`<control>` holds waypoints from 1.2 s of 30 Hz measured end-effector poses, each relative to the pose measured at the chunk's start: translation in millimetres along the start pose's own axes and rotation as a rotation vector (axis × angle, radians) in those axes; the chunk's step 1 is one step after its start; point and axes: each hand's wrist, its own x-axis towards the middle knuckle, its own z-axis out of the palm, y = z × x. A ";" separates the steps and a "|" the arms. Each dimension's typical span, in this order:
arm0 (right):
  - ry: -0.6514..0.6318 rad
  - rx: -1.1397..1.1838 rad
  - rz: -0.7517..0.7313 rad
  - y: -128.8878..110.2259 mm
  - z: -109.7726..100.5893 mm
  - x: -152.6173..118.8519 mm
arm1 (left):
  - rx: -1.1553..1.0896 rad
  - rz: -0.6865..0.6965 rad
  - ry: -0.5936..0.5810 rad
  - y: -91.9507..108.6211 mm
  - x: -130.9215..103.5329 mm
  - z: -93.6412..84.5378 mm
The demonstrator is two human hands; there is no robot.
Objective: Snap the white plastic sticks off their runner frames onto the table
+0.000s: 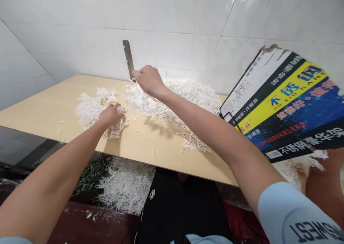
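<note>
Small white plastic pieces lie in heaps on a light wooden tabletop (40, 111). My right hand (148, 80) is raised over the large heap (188, 95), closed on a clump of white pieces (139, 97) that hangs blurred below it. My left hand (110, 115) rests on the tabletop with its fingers curled on a few white pieces, between a smaller heap (90, 106) and a little cluster (116, 129). A metal strip (128, 57) stands tilted against the tiled wall just behind my right hand.
A printed cardboard box flap (285, 100) juts in at the right, over the table's edge. Below the near edge lies another heap of white pieces (126, 185) beside green ones (92, 172). A small pile (195, 143) lies near the front edge.
</note>
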 end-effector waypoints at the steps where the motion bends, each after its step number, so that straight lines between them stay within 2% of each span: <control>1: 0.000 0.057 0.039 1.0 -9.9 -2.2 | 0.012 0.013 0.012 0.8 -2.2 -2.5; 4: -0.038 0.266 0.153 9.7 -27.2 -12.6 | 0.083 0.092 0.094 7.0 -14.9 -12.3; 7: -0.086 0.453 0.186 23.7 -30.0 -22.6 | 0.082 0.215 0.276 18.1 -30.0 -25.8; 9: -0.154 0.475 0.155 32.9 -28.3 -25.7 | -0.084 0.332 0.410 29.8 -37.5 -36.4; 10: -0.188 0.456 0.123 36.8 -27.1 -26.2 | -0.227 0.402 0.433 37.7 -39.9 -41.9; 11: -0.208 0.431 0.087 40.1 -25.9 -26.3 | -0.398 0.472 0.407 47.0 -41.5 -47.1; 13: -0.195 0.415 0.034 44.8 -23.6 -26.2 | -0.739 0.554 0.219 69.2 -43.3 -55.2; 15: -0.147 0.476 0.019 47.7 -23.0 -27.9 | -0.958 0.530 0.063 92.4 -44.9 -57.9; 17: -0.125 0.591 0.036 50.0 -25.7 -33.3 | -1.087 0.466 -0.007 111.7 -47.9 -55.0; 19: -0.095 0.727 0.076 52.9 -31.7 -42.5 | -1.170 0.407 -0.013 124.0 -52.4 -48.9; 21: -0.014 0.890 0.147 56.7 -39.5 -53.6 | -1.159 0.394 0.041 130.1 -57.7 -43.2; 26: 0.180 1.310 0.383 63.2 -54.5 -71.0 | -0.902 0.499 0.184 138.5 -68.0 -39.5; 29: 0.237 1.430 0.404 60.3 -58.3 -73.6 | -0.996 0.523 0.284 148.8 -73.6 -40.6; 32: 0.250 1.447 0.381 53.9 -61.6 -80.9 | -1.195 0.500 0.253 162.3 -83.8 -43.4; 36: 0.110 1.417 0.379 47.5 -67.1 -104.0 | -1.465 0.418 0.109 178.0 -107.4 -51.7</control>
